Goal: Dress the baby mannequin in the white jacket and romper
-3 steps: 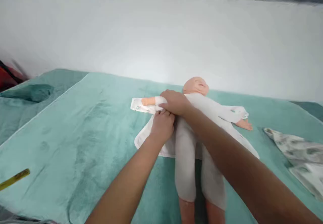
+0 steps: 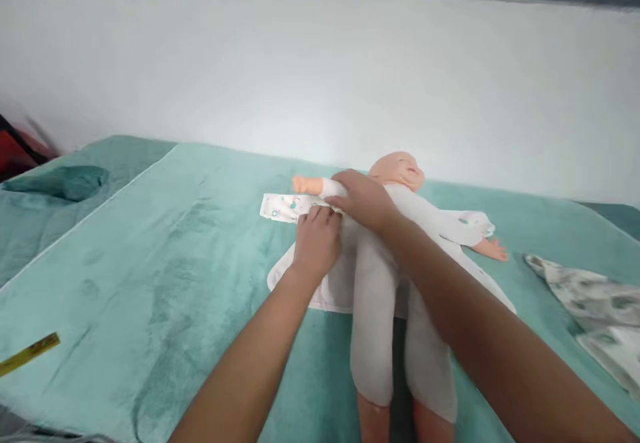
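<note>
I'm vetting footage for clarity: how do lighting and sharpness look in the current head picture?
Head view: diffuse light, brightest around the middle of the white wall; head view: a dark band between the doll's legs, likely shadow; head view: slight softness, with smeared print on the patterned cloth at right.

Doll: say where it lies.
In the head view, the doll lies right of centre, its head near the white wall, the right hand on its arm.

A green blanket (image 2: 200, 283) bears a doll (image 2: 373, 330), garment (image 2: 285, 266), patterned cloth (image 2: 595, 293) and yellow strip (image 2: 30, 354).
</note>
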`<action>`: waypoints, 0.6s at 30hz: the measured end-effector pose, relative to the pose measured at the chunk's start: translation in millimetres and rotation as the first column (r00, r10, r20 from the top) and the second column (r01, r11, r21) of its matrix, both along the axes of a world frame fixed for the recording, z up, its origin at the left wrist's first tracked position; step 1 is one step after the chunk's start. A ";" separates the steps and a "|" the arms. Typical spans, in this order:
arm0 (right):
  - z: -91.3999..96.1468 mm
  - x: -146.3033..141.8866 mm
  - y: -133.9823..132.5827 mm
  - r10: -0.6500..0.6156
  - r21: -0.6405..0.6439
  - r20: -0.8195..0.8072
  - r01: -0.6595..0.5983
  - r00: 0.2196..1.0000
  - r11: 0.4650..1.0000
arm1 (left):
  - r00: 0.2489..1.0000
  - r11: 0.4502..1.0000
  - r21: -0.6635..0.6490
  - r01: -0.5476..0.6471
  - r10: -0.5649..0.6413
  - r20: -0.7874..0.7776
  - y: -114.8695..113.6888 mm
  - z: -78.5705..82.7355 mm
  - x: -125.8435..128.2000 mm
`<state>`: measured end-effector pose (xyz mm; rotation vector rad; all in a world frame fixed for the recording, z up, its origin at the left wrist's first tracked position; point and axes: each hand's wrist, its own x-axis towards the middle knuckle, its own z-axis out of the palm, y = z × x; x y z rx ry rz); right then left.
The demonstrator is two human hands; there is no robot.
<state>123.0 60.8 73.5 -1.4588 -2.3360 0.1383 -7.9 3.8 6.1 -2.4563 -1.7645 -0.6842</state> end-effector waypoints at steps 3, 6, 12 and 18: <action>3.0 10.2 -10.6 -0.027 0.014 -0.140 0.029 0.990 0.999 | 0.990 0.989 -0.064 -0.133 0.136 0.046 10.6 1.6 -10.6; 2.0 8.8 -18.2 0.023 0.021 -0.093 -0.022 0.995 1.000 | 0.970 0.967 -0.186 -0.176 0.202 0.134 24.0 0.5 -21.4; -3.8 1.9 -17.0 0.045 0.058 0.065 -0.049 0.997 0.997 | 0.948 0.966 -0.243 -0.090 0.158 0.276 28.8 -1.1 -27.6; -3.4 1.3 -18.3 0.048 0.056 0.072 -0.052 0.996 0.997 | 0.870 0.960 -0.278 -0.039 0.169 0.463 27.0 -1.1 -30.5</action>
